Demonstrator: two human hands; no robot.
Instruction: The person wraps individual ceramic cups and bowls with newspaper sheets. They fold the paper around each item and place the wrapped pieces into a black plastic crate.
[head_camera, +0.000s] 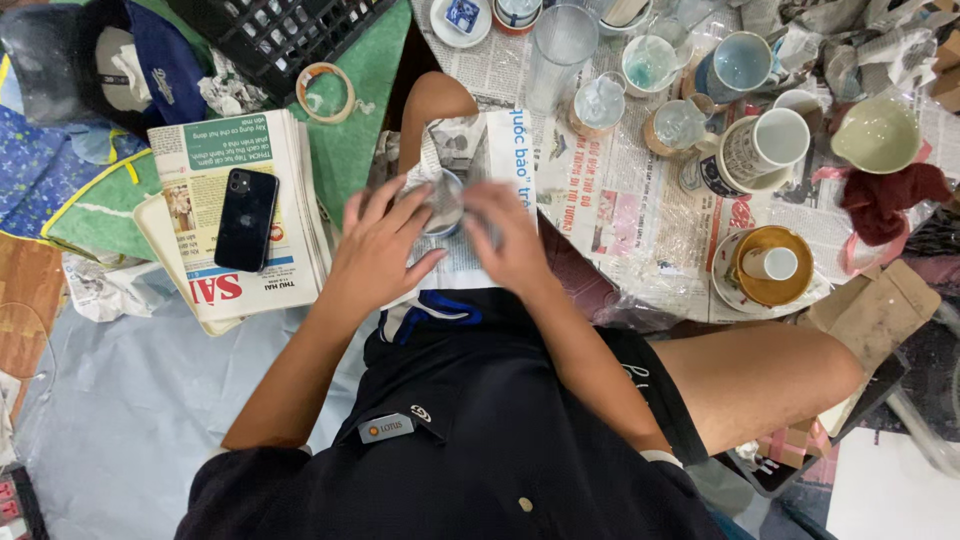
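My left hand (375, 245) and my right hand (515, 235) both grip a small round cup (445, 205) partly wrapped in a sheet of newspaper (500, 150), held just above my lap. The hands are blurred. My left fingers cover the cup's left side, and my right fingers press its right side. Most of the cup is hidden by fingers and paper.
A stack of newspapers (290, 200) with a black phone (246, 218) on it lies to the left, with a tape roll (325, 92) beyond. To the right, on spread newspaper, stand several glasses (560, 45), mugs (765, 145) and a yellow saucer with a small cup (770, 265). A black crate (280, 35) sits at the top.
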